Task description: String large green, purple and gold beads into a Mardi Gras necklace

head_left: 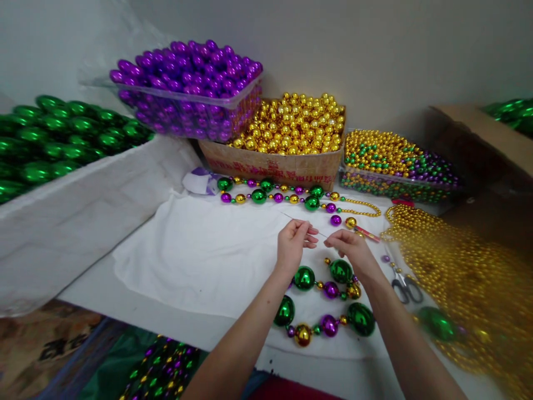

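My left hand point(293, 240) and my right hand point(348, 248) meet over a white cloth point(200, 255), each with fingers pinched. A thin needle or wire point(291, 217) runs from the left fingers up and to the left. The right fingers pinch something too small to name, close to the left fingertips. Below my wrists lies a strand of big green, purple and gold beads point(328, 303). A second strand of such beads point(287, 195) lies further back on the cloth.
A clear tub of purple balls point(187, 89), a cardboard box of gold balls point(287, 130), a tray of small mixed beads point(395, 161) and green balls point(54, 139) line the back. Scissors point(403, 283) and gold bead strings point(462, 278) lie right.
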A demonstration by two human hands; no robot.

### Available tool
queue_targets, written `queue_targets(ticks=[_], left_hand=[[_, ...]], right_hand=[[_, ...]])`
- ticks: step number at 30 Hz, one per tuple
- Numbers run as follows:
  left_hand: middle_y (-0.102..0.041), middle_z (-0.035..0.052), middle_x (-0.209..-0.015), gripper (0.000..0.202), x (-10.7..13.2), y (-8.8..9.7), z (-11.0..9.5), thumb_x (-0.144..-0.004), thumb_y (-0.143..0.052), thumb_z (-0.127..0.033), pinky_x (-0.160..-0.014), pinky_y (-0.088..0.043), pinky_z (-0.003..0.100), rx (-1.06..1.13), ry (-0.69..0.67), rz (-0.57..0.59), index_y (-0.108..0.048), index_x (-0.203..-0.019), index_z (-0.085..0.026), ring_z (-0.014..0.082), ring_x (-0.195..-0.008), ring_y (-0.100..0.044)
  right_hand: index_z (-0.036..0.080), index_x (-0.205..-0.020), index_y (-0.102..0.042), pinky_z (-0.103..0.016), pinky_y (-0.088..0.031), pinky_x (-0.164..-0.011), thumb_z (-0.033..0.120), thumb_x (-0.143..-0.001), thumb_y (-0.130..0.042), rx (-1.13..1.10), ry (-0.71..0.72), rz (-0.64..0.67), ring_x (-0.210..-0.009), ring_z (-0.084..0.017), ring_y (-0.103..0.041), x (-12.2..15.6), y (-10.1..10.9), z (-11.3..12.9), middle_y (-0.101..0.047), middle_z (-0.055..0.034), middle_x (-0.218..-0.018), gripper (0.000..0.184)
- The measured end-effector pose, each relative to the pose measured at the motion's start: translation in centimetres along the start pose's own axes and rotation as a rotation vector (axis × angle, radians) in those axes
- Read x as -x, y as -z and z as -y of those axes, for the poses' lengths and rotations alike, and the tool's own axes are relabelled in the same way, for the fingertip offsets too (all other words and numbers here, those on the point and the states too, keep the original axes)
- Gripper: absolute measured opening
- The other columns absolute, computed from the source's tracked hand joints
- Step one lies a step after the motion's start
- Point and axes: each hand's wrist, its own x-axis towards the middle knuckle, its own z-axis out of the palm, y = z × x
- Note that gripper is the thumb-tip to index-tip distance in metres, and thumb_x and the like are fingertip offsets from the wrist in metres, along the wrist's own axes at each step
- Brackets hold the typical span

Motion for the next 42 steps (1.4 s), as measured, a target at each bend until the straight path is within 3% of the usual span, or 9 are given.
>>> queue_targets(ticks=[5,9,12,14,20,23,28,35,42], left_hand=[[-0.07,0.0078,-0.092,0.028,0.5,-0.5,-0.3,-0.08,-0.064,-0.041,-0.056,-0.052,0.025,0.088,0.067,0.11,-0.059,-0.09,-0.016,0.0135,-0.064,-0.064],[-0.069,0.0072,-0.101,0.023,1.4,-1.4,-0.1,-0.074,-0.07,-0.022,-0.08,-0.05,0.029,-0.082,0.013,0.358,-0.068,-0.096,-0.018,0.0184,-0.09,-0.063],[-0.07,0.0057,-0.097,0.017,2.1,-2.5,0.1,-0.072,-0.071,-0.016,-0.091,-0.045,0.031,-0.15,-0.065,0.521,-0.071,-0.089,-0.019,0.0212,-0.097,-0.061],[-0.07,0.005,-0.094,0.007,2.4,-3.1,0.2,-0.077,-0.068,-0.02,-0.092,-0.043,0.031,-0.193,-0.127,0.569,-0.072,-0.082,-0.018,0.0218,-0.097,-0.061],[-0.07,0.0042,-0.088,0.018,2.6,-3.5,-1.2,-0.087,-0.054,-0.024,-0.082,-0.044,0.029,-0.502,-0.297,0.607,-0.072,-0.086,-0.02,0.0199,-0.084,-0.062],[-0.07,0.0027,-0.083,0.019,2.4,-3.0,-2.2,-0.087,-0.053,-0.023,-0.076,-0.044,0.026,-0.635,-0.356,0.644,-0.071,-0.083,-0.02,0.0179,-0.077,-0.061],[-0.071,0.0017,-0.084,0.02,1.6,-2.1,-2.6,-0.087,-0.05,-0.021,-0.073,-0.044,0.024,-0.811,-0.298,0.789,-0.07,-0.087,-0.018,0.0166,-0.079,-0.062],[-0.072,0.002,-0.09,0.021,0.5,-1.9,-0.9,-0.086,-0.048,-0.021,-0.076,-0.044,0.025,-1.044,-0.379,0.777,-0.069,-0.089,-0.019,0.0173,-0.084,-0.063],[-0.071,0.002,-0.089,0.019,0.7,-1.5,1.2,-0.089,-0.049,-0.028,-0.073,-0.043,0.025,-1.122,-0.438,0.775,-0.066,-0.092,-0.02,0.0184,-0.083,-0.064]], right_hand=[[0.019,-0.074,-0.062,-0.025,-0.041,-0.057,0.046,-0.07,-0.069,-0.214,0.009,-0.132,-0.068,-0.015,-0.059,0.8,0.1,0.7,-0.066,-0.003,-0.076,0.028],[0.019,-0.076,-0.063,-0.024,-0.04,-0.059,0.038,-0.068,-0.074,-0.311,0.076,-0.203,-0.064,-0.011,-0.053,1.7,0.4,2.4,-0.062,0.0008,-0.073,0.023],[0.02,-0.077,-0.061,-0.024,-0.041,-0.056,0.036,-0.071,-0.073,-0.385,0.096,-0.173,-0.062,-0.01,-0.052,2.7,0.5,4.3,-0.063,0.0001,-0.078,0.022],[0.02,-0.077,-0.058,-0.024,-0.042,-0.056,0.036,-0.074,-0.07,-0.427,0.102,-0.144,-0.064,-0.011,-0.053,3.4,0.7,5.7,-0.064,-0.0012,-0.082,0.02],[0.021,-0.077,-0.054,-0.018,-0.039,-0.05,0.029,-0.08,-0.067,-0.576,0.153,-0.159,-0.061,-0.008,-0.05,4.9,2.7,7.8,-0.058,0.0024,-0.077,0.015],[0.02,-0.075,-0.057,-0.016,-0.041,-0.052,0.024,-0.078,-0.071,-0.744,0.12,-0.216,-0.066,-0.007,-0.052,5.2,3.3,7.3,-0.056,0.0028,-0.077,0.015],[0.018,-0.073,-0.059,-0.014,-0.044,-0.052,0.026,-0.066,-0.08,-0.842,0.084,-0.298,-0.072,-0.007,-0.056,5.0,3.4,4.9,-0.058,0.003,-0.078,0.023],[0.019,-0.076,-0.062,-0.017,-0.047,-0.054,0.029,-0.063,-0.082,-0.854,0.076,-0.428,-0.075,-0.009,-0.06,3.8,3.2,1.7,-0.062,0.0019,-0.081,0.026],[0.019,-0.078,-0.06,-0.014,-0.045,-0.049,0.027,-0.065,-0.081,-0.827,0.081,-0.568,-0.065,-0.006,-0.056,3.5,3.4,-0.1,-0.06,0.0053,-0.076,0.026]])
